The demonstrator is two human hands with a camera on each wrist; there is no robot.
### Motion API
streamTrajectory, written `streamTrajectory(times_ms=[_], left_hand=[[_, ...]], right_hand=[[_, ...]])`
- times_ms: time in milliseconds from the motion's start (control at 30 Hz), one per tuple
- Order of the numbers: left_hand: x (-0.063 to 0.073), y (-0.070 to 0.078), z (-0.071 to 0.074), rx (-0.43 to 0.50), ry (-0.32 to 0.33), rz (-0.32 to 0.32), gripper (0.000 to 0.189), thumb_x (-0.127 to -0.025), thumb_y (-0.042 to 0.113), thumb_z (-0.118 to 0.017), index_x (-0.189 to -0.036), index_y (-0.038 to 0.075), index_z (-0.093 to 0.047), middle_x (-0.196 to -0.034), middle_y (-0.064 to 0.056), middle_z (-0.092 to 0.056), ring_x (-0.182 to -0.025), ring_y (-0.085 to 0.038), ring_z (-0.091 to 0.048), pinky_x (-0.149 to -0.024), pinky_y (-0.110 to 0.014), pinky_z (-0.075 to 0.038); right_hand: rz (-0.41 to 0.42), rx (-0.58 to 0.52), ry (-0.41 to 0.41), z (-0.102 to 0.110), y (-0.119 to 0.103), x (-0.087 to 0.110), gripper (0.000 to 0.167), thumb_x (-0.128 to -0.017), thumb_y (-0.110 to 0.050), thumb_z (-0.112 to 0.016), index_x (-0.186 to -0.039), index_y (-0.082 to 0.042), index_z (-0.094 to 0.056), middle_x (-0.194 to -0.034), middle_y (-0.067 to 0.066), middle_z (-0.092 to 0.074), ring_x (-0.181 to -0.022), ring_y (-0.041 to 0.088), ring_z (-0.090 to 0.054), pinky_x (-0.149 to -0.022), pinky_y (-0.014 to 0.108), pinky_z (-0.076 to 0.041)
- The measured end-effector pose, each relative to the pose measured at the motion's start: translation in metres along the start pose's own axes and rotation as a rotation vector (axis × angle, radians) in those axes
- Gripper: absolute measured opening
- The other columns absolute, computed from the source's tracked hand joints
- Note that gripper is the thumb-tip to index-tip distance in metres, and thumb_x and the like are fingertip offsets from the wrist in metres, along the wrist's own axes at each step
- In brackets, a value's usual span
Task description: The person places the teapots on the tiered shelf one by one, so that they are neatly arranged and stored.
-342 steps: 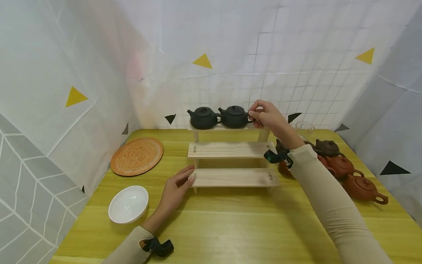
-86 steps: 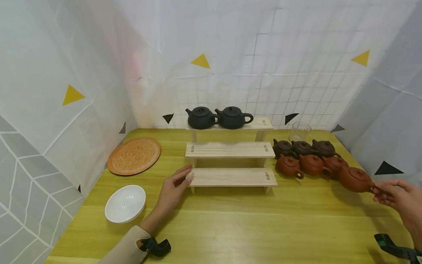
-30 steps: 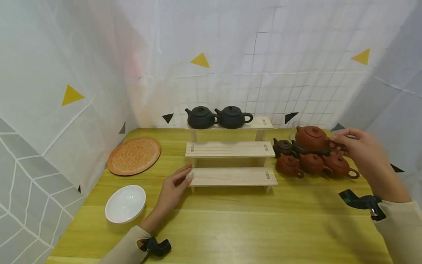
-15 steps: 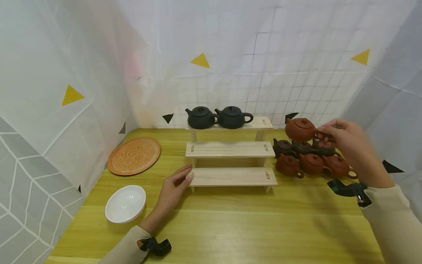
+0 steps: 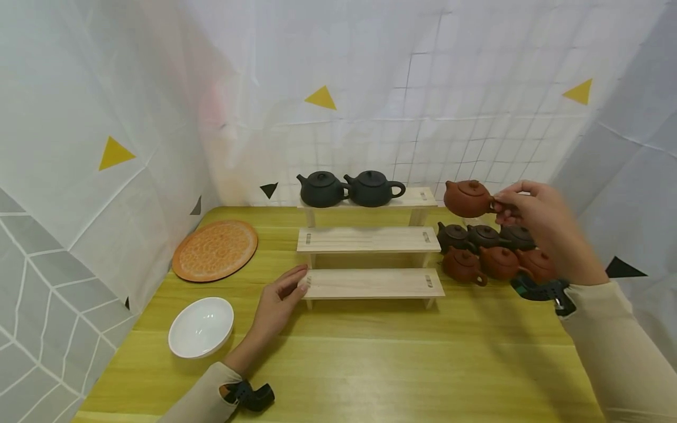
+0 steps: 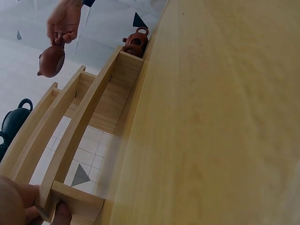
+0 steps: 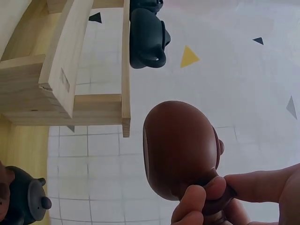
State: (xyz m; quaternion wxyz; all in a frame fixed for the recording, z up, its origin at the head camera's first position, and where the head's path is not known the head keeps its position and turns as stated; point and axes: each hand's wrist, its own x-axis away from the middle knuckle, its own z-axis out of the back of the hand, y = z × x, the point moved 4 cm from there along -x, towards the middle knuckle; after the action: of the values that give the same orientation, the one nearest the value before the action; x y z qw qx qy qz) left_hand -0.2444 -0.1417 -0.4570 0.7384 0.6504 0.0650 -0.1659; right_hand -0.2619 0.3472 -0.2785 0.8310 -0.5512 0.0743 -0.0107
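Note:
My right hand [image 5: 539, 220] pinches the handle of a reddish-brown teapot [image 5: 468, 198], which hangs in the air right of the top shelf. In the right wrist view the fingers curl round the handle of this teapot [image 7: 180, 145]. A three-step wooden display stand [image 5: 370, 239] stands in the middle of the table. My left hand [image 5: 277, 299] grips the left end of its lowest step, with a fingertip under the board [image 6: 70, 133] in the left wrist view. Two black teapots [image 5: 324, 189] sit side by side on the top step, handles to the right.
Right of the stand, three dark brown teapots [image 5: 483, 236] line up behind three reddish-brown ones [image 5: 499, 262]. A clear glass behind them is mostly hidden. At left are a round orange mat [image 5: 215, 251] and a white bowl [image 5: 201, 327]. White sheeting [image 5: 370, 88] encloses the table.
Picked up from the right end of the front row, the reddish-brown teapot has risen and moved left toward the top step. The left hand has stayed on the stand.

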Motion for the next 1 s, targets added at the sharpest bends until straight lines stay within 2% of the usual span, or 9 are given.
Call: streamTrajectory(times_ms=[200, 433, 633, 1000], left_hand=[[0.0, -0.001, 0.0, -0.002, 0.0, 0.002, 0.036, -0.099, 0.004, -0.071, -0.135, -0.003, -0.068, -0.145, -0.011, -0.06, -0.136, -0.025, -0.053, -0.102, -0.024, -0.047], [0.0, -0.001, 0.002, -0.005, 0.008, -0.004, 0.036, -0.099, 0.004, -0.071, -0.135, -0.003, -0.068, -0.145, -0.01, -0.06, -0.136, -0.025, -0.053, -0.101, -0.022, -0.047], [0.001, -0.001, 0.001, -0.017, 0.006, -0.007, 0.035, -0.099, 0.004, -0.071, -0.134, -0.003, -0.069, -0.144, -0.011, -0.061, -0.135, -0.026, -0.054, -0.101, -0.023, -0.047], [0.001, -0.001, 0.001, -0.027, 0.009, 0.011, 0.035, -0.099, 0.004, -0.071, -0.134, -0.001, -0.069, -0.144, -0.01, -0.061, -0.136, -0.024, -0.053, -0.102, -0.023, -0.046]], right_hand=[[0.015, -0.023, 0.003, -0.007, -0.008, -0.009, 0.039, -0.107, -0.034, -0.06, -0.113, 0.004, -0.061, -0.089, 0.0, -0.07, -0.074, 0.017, -0.069, -0.069, 0.027, -0.059], [0.03, -0.055, -0.004, -0.015, -0.016, -0.015, 0.039, -0.106, -0.034, -0.061, -0.113, 0.004, -0.06, -0.088, 0.002, -0.069, -0.073, 0.018, -0.069, -0.07, 0.027, -0.059], [0.032, -0.03, 0.007, -0.022, -0.018, -0.021, 0.036, -0.108, -0.033, -0.059, -0.111, 0.003, -0.06, -0.086, 0.0, -0.069, -0.071, 0.015, -0.069, -0.068, 0.026, -0.058], [0.049, -0.005, -0.002, -0.034, -0.02, -0.033, 0.038, -0.109, -0.031, -0.057, -0.116, 0.007, -0.058, -0.088, 0.003, -0.068, -0.071, 0.015, -0.068, -0.069, 0.026, -0.058]])
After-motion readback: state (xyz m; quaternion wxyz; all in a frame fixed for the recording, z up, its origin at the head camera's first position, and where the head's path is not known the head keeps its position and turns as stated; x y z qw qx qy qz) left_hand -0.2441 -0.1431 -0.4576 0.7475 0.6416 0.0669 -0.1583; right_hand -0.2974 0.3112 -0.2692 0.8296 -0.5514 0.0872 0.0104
